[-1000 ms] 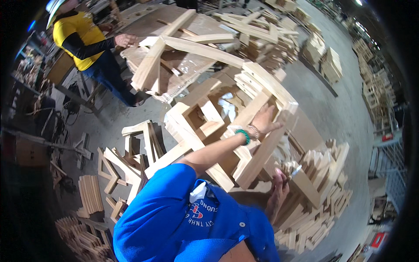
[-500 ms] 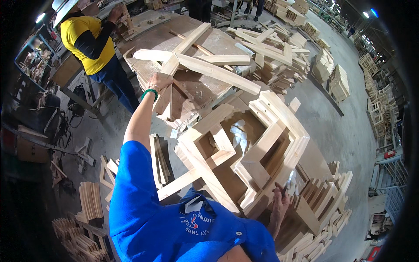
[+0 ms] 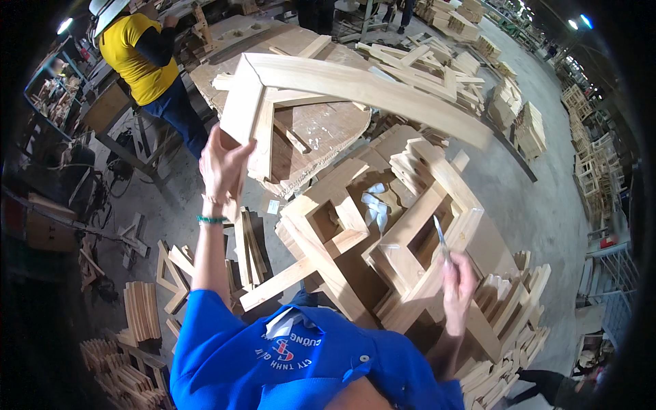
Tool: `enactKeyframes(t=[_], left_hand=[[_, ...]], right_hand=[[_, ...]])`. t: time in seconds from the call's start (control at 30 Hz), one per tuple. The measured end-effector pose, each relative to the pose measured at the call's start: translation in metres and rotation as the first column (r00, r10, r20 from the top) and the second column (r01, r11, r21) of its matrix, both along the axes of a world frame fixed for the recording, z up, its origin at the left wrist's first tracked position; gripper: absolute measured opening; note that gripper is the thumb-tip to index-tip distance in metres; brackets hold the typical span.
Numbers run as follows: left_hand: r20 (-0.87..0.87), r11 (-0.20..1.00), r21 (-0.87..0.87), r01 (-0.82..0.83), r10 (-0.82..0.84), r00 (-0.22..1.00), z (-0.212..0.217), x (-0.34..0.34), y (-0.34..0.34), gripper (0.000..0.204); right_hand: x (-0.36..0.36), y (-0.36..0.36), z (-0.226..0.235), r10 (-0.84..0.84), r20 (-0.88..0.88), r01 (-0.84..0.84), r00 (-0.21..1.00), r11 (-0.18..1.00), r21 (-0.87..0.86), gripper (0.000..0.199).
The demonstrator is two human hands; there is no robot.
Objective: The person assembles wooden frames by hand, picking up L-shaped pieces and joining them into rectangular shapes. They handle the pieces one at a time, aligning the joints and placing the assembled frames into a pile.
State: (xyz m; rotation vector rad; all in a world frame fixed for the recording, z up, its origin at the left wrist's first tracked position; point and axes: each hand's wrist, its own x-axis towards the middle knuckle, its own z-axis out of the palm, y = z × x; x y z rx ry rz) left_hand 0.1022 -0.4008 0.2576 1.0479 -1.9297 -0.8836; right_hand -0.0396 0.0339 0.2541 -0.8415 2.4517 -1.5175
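Pale wood is what we have in hand: a long frame piece [image 3: 355, 85], a corner-jointed assembly with one long rail running off to the right, is held up in the air above the workbench [image 3: 321, 133]. Our left hand [image 3: 224, 164] is clenched on its short upright leg near the corner joint, arm stretched up and a green band at the wrist. Our right hand [image 3: 456, 283] sits low on the right, closed round a thin blade-like tool [image 3: 441, 239] that points up over the stacked frames [image 3: 383, 232] in front of us.

We judge the grip risky: one hand holds the piece at its very end, so the long rail could swing down and strike the stack, or twist out of our fingers. The raised tool is also close to the frames, and a slip could gouge them.

Half a second ago our left hand was only reaching toward the bench with the piece lying among the others; now the piece is lifted clear and tilted across the view.

Around us, more offcuts [image 3: 140, 311] lie on the floor to the left, and a person in a yellow shirt [image 3: 140, 58] works at the far bench.
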Motion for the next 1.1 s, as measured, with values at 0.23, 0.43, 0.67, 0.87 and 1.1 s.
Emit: enactKeyframes(t=[0.23,0.43,0.67,0.87,1.1], left_hand=[[-0.007,0.985,-0.008,0.17,-0.17,0.985,0.014,0.002,0.142,0.068],[0.002,0.957,0.001,0.29,-0.29,0.957,0.019,-0.003,0.21,0.07],[0.047,0.939,-0.024,0.344,-0.342,0.938,0.025,0.002,0.246,0.075],[0.02,0.927,0.009,0.376,-0.376,0.926,0.018,0.005,0.254,0.077],[0.067,0.902,0.116,0.415,-0.424,0.903,0.012,-0.007,0.264,0.077]], right_hand=[[-0.004,-0.06,0.124,0.154,-0.888,-0.106,0.434,0.987,0.119,0.04],[-0.038,-0.061,0.137,0.126,-0.937,-0.136,0.327,0.987,0.085,0.038],[-0.042,-0.038,0.139,0.172,-0.929,-0.156,0.328,0.98,0.126,0.041],[-0.036,-0.01,0.124,0.225,-0.887,-0.129,0.404,0.974,0.188,0.039],[-0.018,0.017,0.117,0.224,-0.883,-0.055,0.414,0.974,0.221,0.035]])
